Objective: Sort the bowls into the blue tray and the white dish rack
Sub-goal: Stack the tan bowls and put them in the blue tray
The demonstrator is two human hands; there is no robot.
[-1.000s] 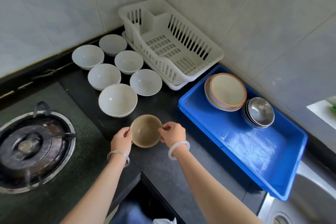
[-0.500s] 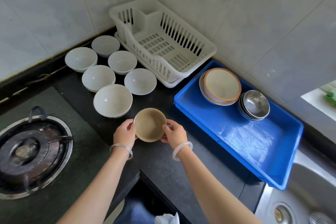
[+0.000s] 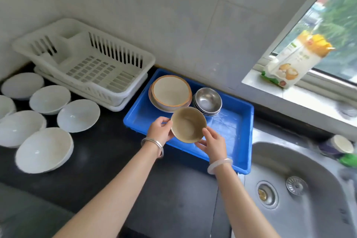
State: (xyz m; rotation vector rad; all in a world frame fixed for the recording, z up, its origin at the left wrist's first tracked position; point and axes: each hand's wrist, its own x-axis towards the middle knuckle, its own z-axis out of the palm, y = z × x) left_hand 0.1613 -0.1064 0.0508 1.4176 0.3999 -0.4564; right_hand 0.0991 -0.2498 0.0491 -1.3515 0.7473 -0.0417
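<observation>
Both hands, left hand (image 3: 160,130) and right hand (image 3: 213,144), pinch one tan bowl (image 3: 188,124) over the blue tray (image 3: 234,141) (mid-frame); six white bowls (image 3: 78,115) wait at left.

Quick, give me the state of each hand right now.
Left hand: closed on the tan bowl, gripping its left rim.
Right hand: closed on the same bowl, lower right.

I can't read any text here. The only printed thing I see is the carton (image 3: 295,60) leaning on the window sill (image 3: 289,92) at the right; it carries a small green patch near its top, a few green characters on its white face and orange pictures, all too blurred for me to make out. Nothing else shows lettering or numbers.
</observation>
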